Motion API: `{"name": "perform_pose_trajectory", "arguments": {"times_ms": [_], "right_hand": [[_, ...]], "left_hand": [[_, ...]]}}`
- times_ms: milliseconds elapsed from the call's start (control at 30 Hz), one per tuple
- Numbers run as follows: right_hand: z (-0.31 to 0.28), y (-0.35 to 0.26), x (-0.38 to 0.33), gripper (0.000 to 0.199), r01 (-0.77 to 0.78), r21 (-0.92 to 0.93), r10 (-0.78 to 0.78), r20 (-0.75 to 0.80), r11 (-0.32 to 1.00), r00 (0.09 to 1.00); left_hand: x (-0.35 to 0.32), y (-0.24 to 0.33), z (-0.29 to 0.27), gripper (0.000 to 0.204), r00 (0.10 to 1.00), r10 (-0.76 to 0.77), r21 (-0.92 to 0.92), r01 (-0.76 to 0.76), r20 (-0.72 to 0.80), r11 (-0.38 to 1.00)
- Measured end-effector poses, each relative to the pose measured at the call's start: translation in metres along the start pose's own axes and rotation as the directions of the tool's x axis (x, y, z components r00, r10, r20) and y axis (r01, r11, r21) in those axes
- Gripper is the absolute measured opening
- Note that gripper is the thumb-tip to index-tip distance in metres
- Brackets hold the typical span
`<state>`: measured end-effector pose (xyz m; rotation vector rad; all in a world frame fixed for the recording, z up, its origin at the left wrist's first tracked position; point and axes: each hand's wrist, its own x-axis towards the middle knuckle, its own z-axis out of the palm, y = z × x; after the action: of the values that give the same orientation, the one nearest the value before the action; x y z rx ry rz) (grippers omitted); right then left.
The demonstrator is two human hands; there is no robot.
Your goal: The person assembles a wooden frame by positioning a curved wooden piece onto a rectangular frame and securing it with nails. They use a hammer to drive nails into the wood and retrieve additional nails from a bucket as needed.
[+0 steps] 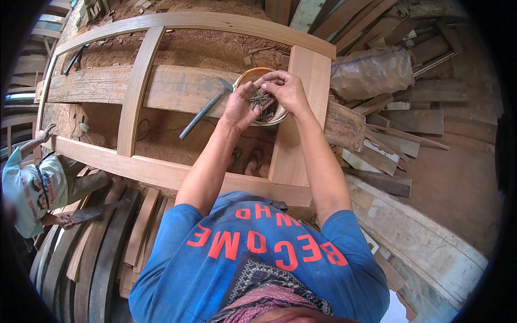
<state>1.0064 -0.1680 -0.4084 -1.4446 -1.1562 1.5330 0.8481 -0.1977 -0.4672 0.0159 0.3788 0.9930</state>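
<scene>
Picking thin metal nails [260, 100] — left hand [240, 107], right hand [285, 89] — over round bowl [249, 75].

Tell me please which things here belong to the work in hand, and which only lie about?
In use:
left hand, holding nails
right hand, picking at the nails
bowl under the hands
hammer beside them
wooden frame

Lying about:
plastic bag
scrap boards
curved planks

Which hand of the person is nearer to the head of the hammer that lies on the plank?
Left. The left hand cups a bunch of nails just right of the hammer head. The right hand picks at the nails farther right, over the small round bowl.
</scene>
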Motion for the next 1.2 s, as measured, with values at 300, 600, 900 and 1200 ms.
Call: {"name": "perform_pose_trajectory", "arguments": {"times_ms": [300, 600, 900, 1200], "right_hand": [[0.011, -0.013, -0.008, 0.011, 0.070, -0.571, -0.100, -0.022, 0.818, 0.995], [0.010, 0.001, 0.007, 0.013, 0.007, -0.231, -0.010, -0.013, 0.973, 1.000], [-0.009, -0.001, -0.002, 0.011, -0.186, 0.401, 0.110, 0.203, 0.897, 0.973], [0.005, -0.006, -0.026, 0.013, -0.009, -0.248, 0.009, 0.000, 0.969, 1.000]], "left_hand": [[-0.002, 0.002, 0.004, 0.047, 0.999, 0.032, 0.000, -0.032, -0.013, 1.000], [-0.005, 0.002, 0.003, 0.056, 0.998, 0.061, -0.044, -0.060, 0.019, 0.997], [0.000, 0.004, -0.017, 0.064, 0.977, 0.064, -0.219, -0.018, 0.202, 0.975], [-0.009, 0.003, 0.003, 0.068, 0.993, 0.101, -0.220, -0.084, 0.067, 0.972]]}}
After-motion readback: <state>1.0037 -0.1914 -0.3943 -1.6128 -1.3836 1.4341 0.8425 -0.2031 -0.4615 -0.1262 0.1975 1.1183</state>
